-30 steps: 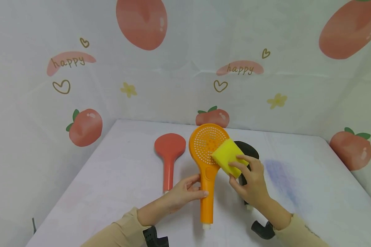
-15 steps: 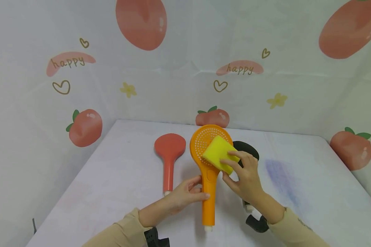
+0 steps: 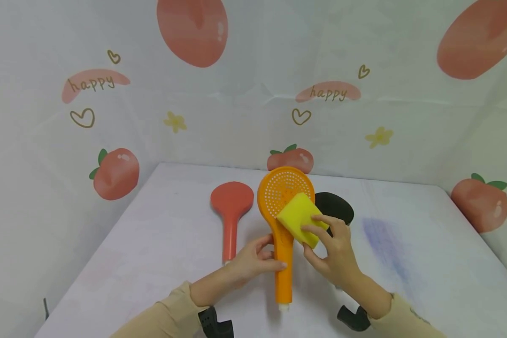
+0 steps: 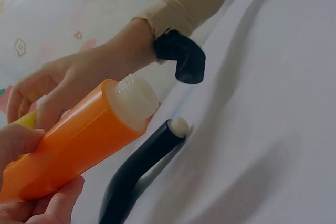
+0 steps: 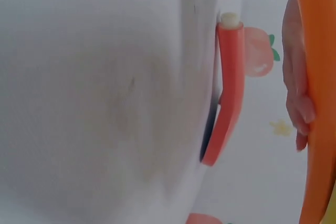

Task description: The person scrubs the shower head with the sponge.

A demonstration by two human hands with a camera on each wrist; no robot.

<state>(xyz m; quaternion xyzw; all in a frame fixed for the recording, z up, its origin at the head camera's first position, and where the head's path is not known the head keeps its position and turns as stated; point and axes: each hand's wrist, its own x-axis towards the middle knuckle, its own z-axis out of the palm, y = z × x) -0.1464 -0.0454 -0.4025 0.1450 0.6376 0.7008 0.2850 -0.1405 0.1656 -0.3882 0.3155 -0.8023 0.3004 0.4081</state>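
In the head view an orange shower head [image 3: 284, 263] stands raised over the table, its round face full of small holes. My left hand [image 3: 253, 263] grips its handle, thumb across the front. The handle's white threaded end [image 4: 137, 97] shows large in the left wrist view. With thumb and fingertips my right hand [image 3: 335, 253] pinches a yellow sponge [image 3: 300, 218], which overlaps the lower right of the holed face and the top of the handle. In the right wrist view only a sliver of the sponge shows at the lower right corner.
Left of the hands, a red shower head [image 3: 232, 202] lies on the white table [image 3: 152, 263]. A black shower head [image 3: 335, 206] lies to the right, partly hidden behind my right hand. A purple smudge [image 3: 384, 244] marks the cloth. A fruit-print backdrop [image 3: 236, 117] rises behind.
The sponge has moved left over the orange shower head's face, then slightly down toward the handle. The orange shower head shifts a little; my left hand keeps its grip.
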